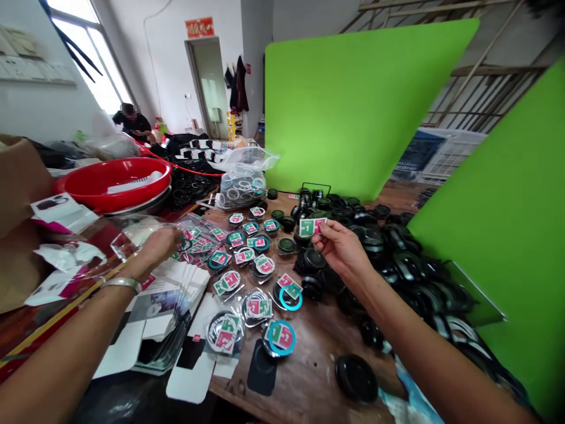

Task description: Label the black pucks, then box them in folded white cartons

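Observation:
Pinched between the thumb and fingers of my right hand [339, 247] is a small green and red card [312, 227] marked with a 1, held up over the round black cases. My left hand [161, 250] is at the left edge of a loose pile of similar packets [200, 238]. Its fingers are bent together, and what they grip is hidden. Between the hands, several round black cases in clear bags [224, 333] lie in rows, topped with green and red cards. Some carry a turquoise ring [291, 299] or white rings.
A large heap of black round cases [397, 253] fills the right side, by a green panel [348, 106]. At the left are folded white cardboard [163, 312] and a red basin [115, 182]. A bag of rings [242, 188] stands behind. Another person [132, 123] sits far back.

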Demonstrator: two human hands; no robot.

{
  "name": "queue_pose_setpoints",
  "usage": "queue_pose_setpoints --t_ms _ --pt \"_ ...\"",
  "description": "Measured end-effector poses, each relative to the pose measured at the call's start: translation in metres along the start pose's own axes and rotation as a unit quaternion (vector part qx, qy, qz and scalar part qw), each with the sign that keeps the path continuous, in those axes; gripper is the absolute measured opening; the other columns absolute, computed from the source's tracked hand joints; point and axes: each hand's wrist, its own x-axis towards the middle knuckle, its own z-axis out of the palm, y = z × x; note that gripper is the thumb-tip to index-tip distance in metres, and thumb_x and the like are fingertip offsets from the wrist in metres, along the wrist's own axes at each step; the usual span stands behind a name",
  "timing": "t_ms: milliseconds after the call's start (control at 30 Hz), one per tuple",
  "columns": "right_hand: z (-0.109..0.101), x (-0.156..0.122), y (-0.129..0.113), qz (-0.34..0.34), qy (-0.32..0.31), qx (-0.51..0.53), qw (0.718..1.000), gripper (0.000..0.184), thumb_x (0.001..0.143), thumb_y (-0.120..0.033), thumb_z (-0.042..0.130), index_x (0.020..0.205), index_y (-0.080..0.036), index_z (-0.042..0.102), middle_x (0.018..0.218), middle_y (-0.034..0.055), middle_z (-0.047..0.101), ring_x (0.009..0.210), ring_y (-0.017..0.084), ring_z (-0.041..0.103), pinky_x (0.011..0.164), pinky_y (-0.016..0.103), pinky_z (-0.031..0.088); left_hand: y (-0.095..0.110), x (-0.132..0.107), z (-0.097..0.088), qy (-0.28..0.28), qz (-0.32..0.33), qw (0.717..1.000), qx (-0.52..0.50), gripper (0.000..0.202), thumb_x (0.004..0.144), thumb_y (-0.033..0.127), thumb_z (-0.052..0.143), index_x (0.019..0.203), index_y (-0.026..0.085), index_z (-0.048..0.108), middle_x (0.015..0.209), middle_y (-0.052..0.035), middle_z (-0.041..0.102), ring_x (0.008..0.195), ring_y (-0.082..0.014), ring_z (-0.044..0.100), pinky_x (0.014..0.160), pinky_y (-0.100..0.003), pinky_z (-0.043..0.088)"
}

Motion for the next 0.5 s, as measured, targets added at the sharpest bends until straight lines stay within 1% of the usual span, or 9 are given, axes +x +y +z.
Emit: queue_pose_setpoints --t_ms 67,133,233,300,333,400,433,467,500 --pt "-0.016 -0.017 0.0 0.013 0.009 -0.023 1.0 0.023 0.059 -0.026 0.079 0.07 -0.016 0.062 0.051 -0.0012 0.059 0.045 0.008 0.053 0.039 0.016 0.039 0.001 0.004 -0.008 -0.028 0.007 0.999 0.021 0.02 0.075 0.024 0.061 0.06 0.011 0.058 0.066 0.0038 0.058 0.064 -0.0091 0.053 0.065 -0.021 0.038" --pt "-0.032 -0.037 0.002 0.027 0.013 -0.075 0.997 0.024 0.059 -0.029 0.079 0.072 -0.014 0.065 0.053 -0.0001 0.059 0.046 0.008 0.051 0.039 0.016 0.036 0.006 0.001 -0.022 -0.03 -0.002 0.999 0.037 0.023 0.075 0.028 0.056 0.067 0.009 0.064 0.067 0.0053 0.054 0.069 -0.0086 0.054 0.071 -0.02 0.036" --pt "-0.052 -0.07 0.01 0.041 0.006 -0.192 0.98 0.025 0.066 -0.035 0.075 0.078 -0.014 0.069 0.058 -0.0009 0.057 0.048 0.006 0.043 0.04 0.016 0.03 0.027 -0.021 -0.044 0.014 -0.034 0.998 0.044 0.042 0.077 0.044 0.045 0.087 0.011 0.069 0.069 0.0067 0.05 0.071 -0.0073 0.052 0.075 -0.023 0.036" --pt "-0.06 -0.092 0.018 0.044 -0.004 -0.248 0.968 0.025 0.069 -0.037 0.072 0.08 -0.015 0.07 0.061 -0.0012 0.056 0.048 0.005 0.041 0.041 0.017 0.029 0.051 -0.049 -0.055 0.068 -0.087 0.994 0.006 0.048 0.076 0.05 0.045 0.094 0.012 0.068 0.067 0.006 0.054 0.064 -0.0068 0.05 0.068 -0.022 0.04" --pt "-0.063 -0.102 0.023 0.049 -0.011 -0.264 0.963 0.025 0.07 -0.039 0.071 0.079 -0.016 0.07 0.062 -0.0011 0.055 0.048 0.006 0.041 0.042 0.018 0.03 0.065 -0.066 -0.059 0.088 -0.163 0.979 -0.089 0.045 0.07 0.048 0.055 0.095 0.014 0.069 0.064 0.0053 0.057 0.06 -0.0075 0.05 0.063 -0.021 0.041" --pt "-0.064 -0.121 0.035 0.078 -0.033 -0.281 0.956 0.028 0.072 -0.043 0.068 0.078 -0.016 0.07 0.061 -0.001 0.054 0.047 0.007 0.043 0.042 0.019 0.032 0.09 -0.104 -0.058 0.066 -0.294 0.923 -0.24 0.04 0.057 0.044 0.072 0.084 0.016 0.071 0.055 0.0031 0.058 0.051 -0.0092 0.048 0.049 -0.019 0.039" --pt "-0.063 -0.13 0.041 0.103 -0.044 -0.285 0.952 0.03 0.072 -0.046 0.067 0.078 -0.016 0.069 0.059 -0.0011 0.054 0.046 0.007 0.043 0.042 0.02 0.032 0.1 -0.123 -0.054 0.022 -0.329 0.886 -0.325 0.038 0.051 0.043 0.076 0.076 0.015 0.071 0.053 0.001 0.059 0.049 -0.0105 0.049 0.043 -0.019 0.038" --pt "-0.06 -0.139 0.047 0.131 -0.054 -0.286 0.948 0.032 0.072 -0.048 0.066 0.08 -0.016 0.069 0.056 -0.0013 0.053 0.044 0.008 0.043 0.042 0.02 0.032 0.109 -0.143 -0.048 -0.048 -0.361 0.843 -0.397 0.037 0.046 0.044 0.079 0.066 0.014 0.068 0.051 -0.0009 0.058 0.044 -0.0109 0.046 0.037 -0.02 0.035" --pt "-0.057 -0.146 0.053 0.157 -0.064 -0.286 0.943 0.034 0.073 -0.049 0.065 0.081 -0.017 0.069 0.055 -0.0015 0.053 0.043 0.008 0.043 0.041 0.02 0.032 0.115 -0.163 -0.038 -0.112 -0.383 0.801 -0.447 0.037 0.046 0.044 0.081 0.062 0.014 0.067 0.051 -0.002 0.058 0.042 -0.011 0.045 0.035 -0.02 0.034"
